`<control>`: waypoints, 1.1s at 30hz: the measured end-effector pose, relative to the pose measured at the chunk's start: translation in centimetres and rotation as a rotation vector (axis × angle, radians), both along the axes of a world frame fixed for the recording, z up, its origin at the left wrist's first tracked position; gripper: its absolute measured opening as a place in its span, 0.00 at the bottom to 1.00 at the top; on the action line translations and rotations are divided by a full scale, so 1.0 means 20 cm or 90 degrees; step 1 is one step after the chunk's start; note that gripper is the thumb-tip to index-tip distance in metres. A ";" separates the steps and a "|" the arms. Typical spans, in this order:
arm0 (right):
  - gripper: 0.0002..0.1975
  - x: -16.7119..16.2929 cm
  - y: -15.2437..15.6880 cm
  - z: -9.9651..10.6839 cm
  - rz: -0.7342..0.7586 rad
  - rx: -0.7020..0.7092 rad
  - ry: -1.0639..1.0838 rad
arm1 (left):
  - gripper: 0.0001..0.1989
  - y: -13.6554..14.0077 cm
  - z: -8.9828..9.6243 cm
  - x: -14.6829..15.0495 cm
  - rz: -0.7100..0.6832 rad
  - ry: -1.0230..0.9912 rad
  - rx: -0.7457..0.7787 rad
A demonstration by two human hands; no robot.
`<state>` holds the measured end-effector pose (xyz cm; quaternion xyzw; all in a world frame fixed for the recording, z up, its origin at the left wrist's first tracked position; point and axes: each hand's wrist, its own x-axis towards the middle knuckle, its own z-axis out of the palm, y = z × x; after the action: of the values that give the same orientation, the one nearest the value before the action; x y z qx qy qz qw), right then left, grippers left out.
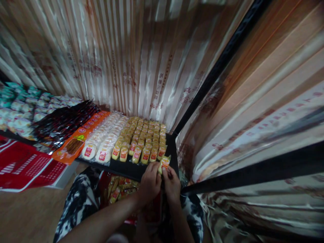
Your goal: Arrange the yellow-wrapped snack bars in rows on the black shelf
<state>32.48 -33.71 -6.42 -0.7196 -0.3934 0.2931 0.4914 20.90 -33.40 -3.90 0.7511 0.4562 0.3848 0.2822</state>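
Both my hands meet at the front right corner of a black shelf [134, 171], closed on one yellow packaged snack [165, 163] with a red and white label. My left hand [151, 179] grips its left side. My right hand [172, 182] pinches it from the right, thumb on the front of the wrapper. Just behind my hands, rows of matching yellow packaged snacks [145, 153] stand lined up on the shelf. Below the shelf, between my knees, a red box [154, 211] holds more packaged snacks [121, 189], partly hidden by my left arm.
Left of the rows lie white round packaged crackers [102, 153], an orange snack bag [73, 146], dark packets [59, 123] and white and green packets [22, 104]. A red printed sheet [30, 165] hangs at the front. Black poles [202, 98] and striped plastic sheeting [126, 60] enclose the shelf.
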 end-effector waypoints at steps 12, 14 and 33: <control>0.29 0.06 0.18 -0.15 -0.018 0.099 -0.296 | 0.23 0.09 -0.03 0.08 0.007 0.051 -0.106; 0.29 0.05 0.20 -0.16 -0.024 0.117 -0.316 | 0.24 0.09 -0.03 0.08 0.004 0.055 -0.105; 0.31 0.03 0.20 -0.13 0.006 -0.022 -0.258 | 0.22 0.11 -0.06 0.08 -0.019 0.038 -0.111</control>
<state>33.14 -29.77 -9.05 -0.7702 -0.4828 0.1511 0.3883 22.58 -31.27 -5.06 0.7415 0.4851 0.3168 0.3383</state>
